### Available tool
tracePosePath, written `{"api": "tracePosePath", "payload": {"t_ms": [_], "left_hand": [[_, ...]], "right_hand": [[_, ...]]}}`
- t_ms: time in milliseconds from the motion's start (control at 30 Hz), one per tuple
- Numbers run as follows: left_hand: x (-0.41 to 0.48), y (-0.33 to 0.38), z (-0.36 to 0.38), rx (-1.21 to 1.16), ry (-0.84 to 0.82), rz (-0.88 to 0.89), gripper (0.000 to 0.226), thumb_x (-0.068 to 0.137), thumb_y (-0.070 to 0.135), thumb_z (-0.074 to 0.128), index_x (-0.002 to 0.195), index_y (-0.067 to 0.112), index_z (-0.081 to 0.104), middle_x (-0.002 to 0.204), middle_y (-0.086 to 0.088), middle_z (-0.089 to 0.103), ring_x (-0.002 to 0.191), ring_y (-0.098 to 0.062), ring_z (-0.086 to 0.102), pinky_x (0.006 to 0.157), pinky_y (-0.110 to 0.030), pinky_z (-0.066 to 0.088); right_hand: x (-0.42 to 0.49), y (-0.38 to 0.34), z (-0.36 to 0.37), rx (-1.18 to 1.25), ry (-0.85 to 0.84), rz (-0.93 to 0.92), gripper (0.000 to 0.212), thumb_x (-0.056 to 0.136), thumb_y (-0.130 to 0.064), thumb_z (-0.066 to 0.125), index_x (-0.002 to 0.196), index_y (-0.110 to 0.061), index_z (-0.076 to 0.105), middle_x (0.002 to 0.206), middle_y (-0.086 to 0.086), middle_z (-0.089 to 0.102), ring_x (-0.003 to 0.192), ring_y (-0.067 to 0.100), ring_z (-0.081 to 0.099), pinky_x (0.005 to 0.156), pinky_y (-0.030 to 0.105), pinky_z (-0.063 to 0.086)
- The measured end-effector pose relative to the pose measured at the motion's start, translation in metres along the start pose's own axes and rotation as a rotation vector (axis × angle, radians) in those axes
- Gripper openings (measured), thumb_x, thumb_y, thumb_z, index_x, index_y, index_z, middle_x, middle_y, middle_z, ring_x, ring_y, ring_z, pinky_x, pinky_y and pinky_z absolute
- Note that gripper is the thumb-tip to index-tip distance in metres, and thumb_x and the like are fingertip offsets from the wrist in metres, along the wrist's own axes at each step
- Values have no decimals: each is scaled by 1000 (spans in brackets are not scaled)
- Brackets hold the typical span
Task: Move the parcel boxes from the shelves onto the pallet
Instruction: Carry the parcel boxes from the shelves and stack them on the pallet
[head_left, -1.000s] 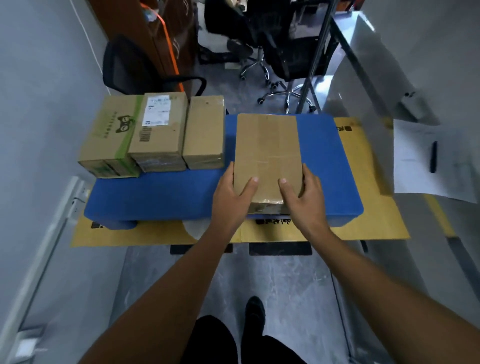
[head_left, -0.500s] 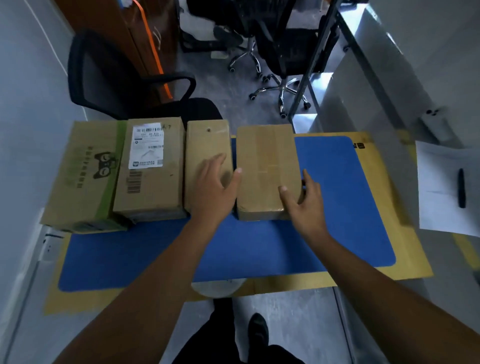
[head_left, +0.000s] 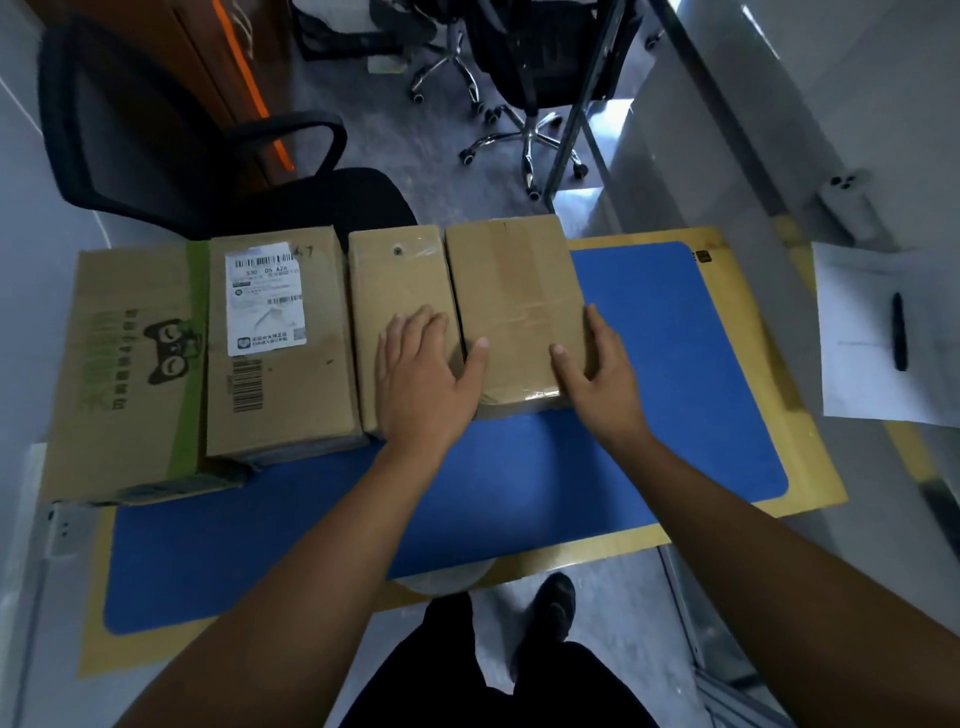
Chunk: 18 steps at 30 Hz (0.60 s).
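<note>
Two bare forearms (head_left: 311, 571), bare left grip (head_left: 423, 379), bare right grip (head_left: 605, 376), black trousers (head_left: 467, 675), one black shoe (head_left: 553, 605)

**Four cartons in a row on a blue-topped platform**

A flat blue mat with rounded corners (head_left: 675, 364) lies on a yellow-brown cardboard sheet (head_left: 810, 467) across the middle of the frame. Along the mat's far edge, from left to centre, four parcels sit touching side by side: a large brown carton with green stripe and cat-face print (head_left: 124, 364), a brown carton with white shipping label (head_left: 275, 374), a narrow plain brown box (head_left: 395, 280) and a tape-wrapped brown box (head_left: 514, 291).

Four boxes (head_left: 511, 312) side by side (touching) on the mat (head_left: 675, 364).
</note>
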<state>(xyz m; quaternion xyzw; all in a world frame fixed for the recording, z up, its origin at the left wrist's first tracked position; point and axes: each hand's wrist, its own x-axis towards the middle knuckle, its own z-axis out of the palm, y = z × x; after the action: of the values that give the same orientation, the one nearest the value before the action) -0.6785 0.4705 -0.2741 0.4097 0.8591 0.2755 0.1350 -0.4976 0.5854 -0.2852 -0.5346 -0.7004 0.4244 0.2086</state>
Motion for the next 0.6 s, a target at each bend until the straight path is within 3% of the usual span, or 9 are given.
{"api": "tracePosePath", "payload": {"t_ms": [233, 333, 500, 600], "left_hand": [[-3, 15, -2, -55, 20, -61, 68, 103, 58, 45, 155, 15, 45, 168, -1, 33, 160, -22, 12, 131, -43, 1], [-16, 46, 6, -93, 28, 20, 64, 102, 53, 53, 151, 11, 50, 164, -3, 39, 159, -24, 14, 130, -40, -1], [-56, 118, 36, -199, -108, 231, 60, 100, 41, 64, 148, 8, 53, 159, -9, 46, 157, -30, 24, 129, -42, 6], [-99, 166, 64, -254, -256, 340, 61, 101, 43, 62, 150, 10, 50, 161, -8, 44, 157, -28, 22, 129, -47, 13]], "right_hand": [[-19, -1, -22, 120, -21, -33, 79, 99, -59, 57, 166, -35, 24, 162, -8, 39, 146, 13, 43, 121, 41, 39], [-39, 11, -44, 107, 28, -60, 80, 98, -61, 57, 166, -33, 25, 165, -8, 38, 149, 11, 41, 123, 43, 37], [-93, 57, -107, 79, 179, 30, 76, 102, -59, 57, 165, -26, 30, 165, -8, 35, 151, 14, 38, 124, 43, 33], [-149, 96, -158, 81, 320, 126, 71, 104, -53, 57, 164, -23, 34, 162, -5, 39, 148, 16, 41, 119, 31, 35]]}}
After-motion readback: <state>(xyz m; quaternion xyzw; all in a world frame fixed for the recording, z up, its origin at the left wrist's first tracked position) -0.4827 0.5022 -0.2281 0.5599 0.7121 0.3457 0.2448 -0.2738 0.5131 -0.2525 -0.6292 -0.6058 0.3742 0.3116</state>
